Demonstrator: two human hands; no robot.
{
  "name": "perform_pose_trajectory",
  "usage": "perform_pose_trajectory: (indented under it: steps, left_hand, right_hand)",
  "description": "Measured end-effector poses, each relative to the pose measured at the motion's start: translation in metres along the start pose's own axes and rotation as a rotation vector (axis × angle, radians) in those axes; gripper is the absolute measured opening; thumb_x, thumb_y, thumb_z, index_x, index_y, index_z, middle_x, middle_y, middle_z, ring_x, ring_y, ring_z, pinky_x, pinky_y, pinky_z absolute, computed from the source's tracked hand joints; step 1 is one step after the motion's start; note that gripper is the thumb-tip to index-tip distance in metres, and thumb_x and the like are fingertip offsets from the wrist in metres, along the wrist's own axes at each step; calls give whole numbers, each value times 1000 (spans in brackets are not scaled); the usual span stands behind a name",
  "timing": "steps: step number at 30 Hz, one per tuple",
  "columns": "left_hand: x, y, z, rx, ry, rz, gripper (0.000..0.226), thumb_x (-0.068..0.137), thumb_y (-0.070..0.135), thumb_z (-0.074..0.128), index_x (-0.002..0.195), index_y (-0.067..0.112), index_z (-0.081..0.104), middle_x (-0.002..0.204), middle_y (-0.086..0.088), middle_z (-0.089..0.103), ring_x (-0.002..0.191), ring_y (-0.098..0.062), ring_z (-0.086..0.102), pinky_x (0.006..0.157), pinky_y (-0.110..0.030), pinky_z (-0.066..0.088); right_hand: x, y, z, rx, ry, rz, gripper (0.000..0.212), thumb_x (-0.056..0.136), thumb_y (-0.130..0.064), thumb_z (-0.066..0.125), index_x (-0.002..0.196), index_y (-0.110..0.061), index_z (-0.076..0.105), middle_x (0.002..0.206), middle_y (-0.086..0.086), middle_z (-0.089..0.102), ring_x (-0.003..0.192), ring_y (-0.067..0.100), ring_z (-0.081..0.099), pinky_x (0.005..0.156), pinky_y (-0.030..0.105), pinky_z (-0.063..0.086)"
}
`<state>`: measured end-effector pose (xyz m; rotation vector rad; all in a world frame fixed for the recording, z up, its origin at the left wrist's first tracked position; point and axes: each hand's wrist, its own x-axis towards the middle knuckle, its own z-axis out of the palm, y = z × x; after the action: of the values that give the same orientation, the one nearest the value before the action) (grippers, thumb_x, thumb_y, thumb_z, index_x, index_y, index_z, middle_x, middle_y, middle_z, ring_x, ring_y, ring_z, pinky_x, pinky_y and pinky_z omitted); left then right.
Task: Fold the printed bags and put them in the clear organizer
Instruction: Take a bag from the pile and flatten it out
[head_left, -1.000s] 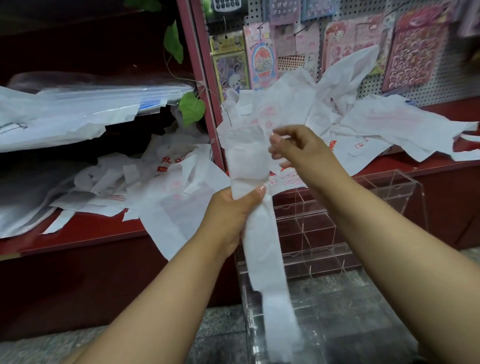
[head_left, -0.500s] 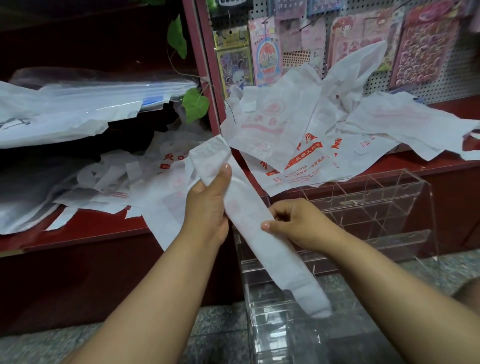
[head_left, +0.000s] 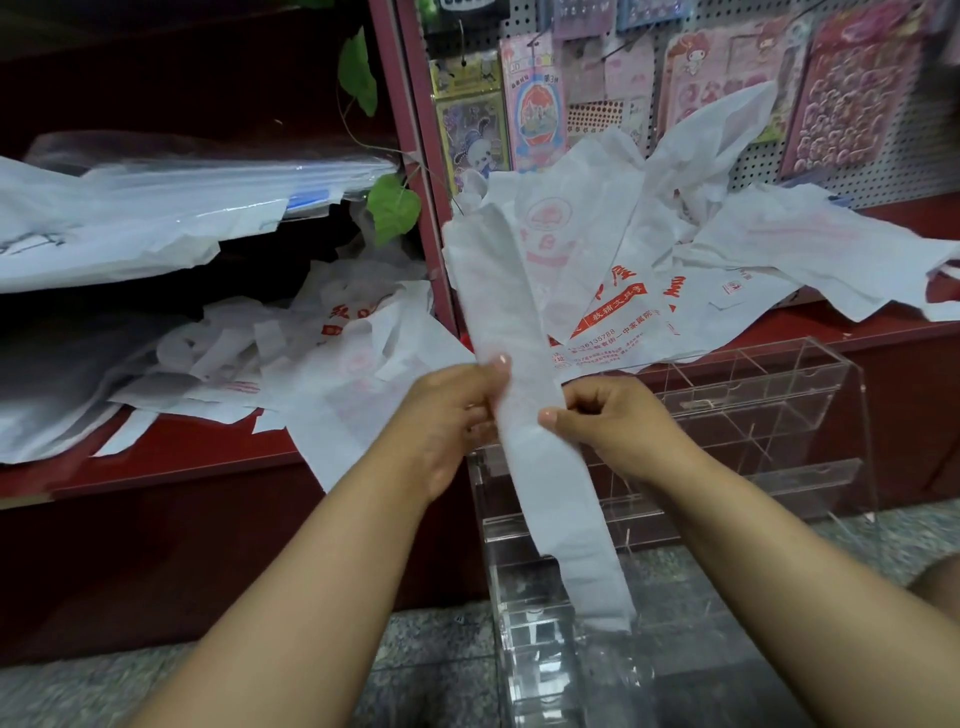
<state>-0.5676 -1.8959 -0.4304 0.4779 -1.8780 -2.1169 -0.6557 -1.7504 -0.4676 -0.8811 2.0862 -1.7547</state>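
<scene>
Both hands meet at the middle of one bag folded into a long narrow strip (head_left: 519, 364) — the left hand (head_left: 447, 415) pinches its left edge with the thumb laid on the front, and the right hand (head_left: 618, 423) pinches the right edge directly opposite, fingers curled. The strip's long axis runs nearly upright, leaning a little: its upper half rises away from the fingers toward the shelf, its lower half hangs below them in front of the clear organizer (head_left: 779, 415). Neither hand is nearer; they sit level across the strip, so a crosswise fold would likely hinge just here. It is thin, matte white film, softly creased and faintly translucent. More printed bags (head_left: 623, 312) lie loose and crumpled on the red shelf (head_left: 156, 462) behind — red lettering on white. The organizer is rigid, glossy, divided into compartments.
</scene>
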Motion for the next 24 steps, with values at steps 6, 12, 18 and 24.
perform_pose_trajectory:
  steps: [6,12,18,24]
  left_hand:
    - [1,-11,10,163,33,114,11,91,12,66,97,5,73,90,-10,76,82,-23,73,71,-29,55]
    - [-7,0,20,141,168,252,21,90,19,68,74,6,71,72,-8,72,65,-15,67,63,-27,53]
    - [-8,5,17,369,259,427,13,86,32,70,75,27,75,115,21,55,115,1,50,92,-15,39]
    - [-11,4,18,204,103,328,17,96,14,59,97,14,76,95,-3,77,94,-20,72,85,-32,58]
  right_hand:
    - [-4,-9,1,194,106,0,10,87,-12,67,86,-4,71,93,26,68,76,26,64,78,50,54]
    - [-6,-22,-1,287,185,-53,9,88,-8,65,82,-9,72,80,5,74,73,15,68,71,31,57]
    - [-6,-28,-6,313,208,-91,11,88,-9,65,80,-14,71,74,-2,73,69,9,66,64,21,53]
    - [-5,-25,-7,335,220,-101,13,86,-7,66,76,-14,71,71,-4,72,65,5,64,60,17,49]
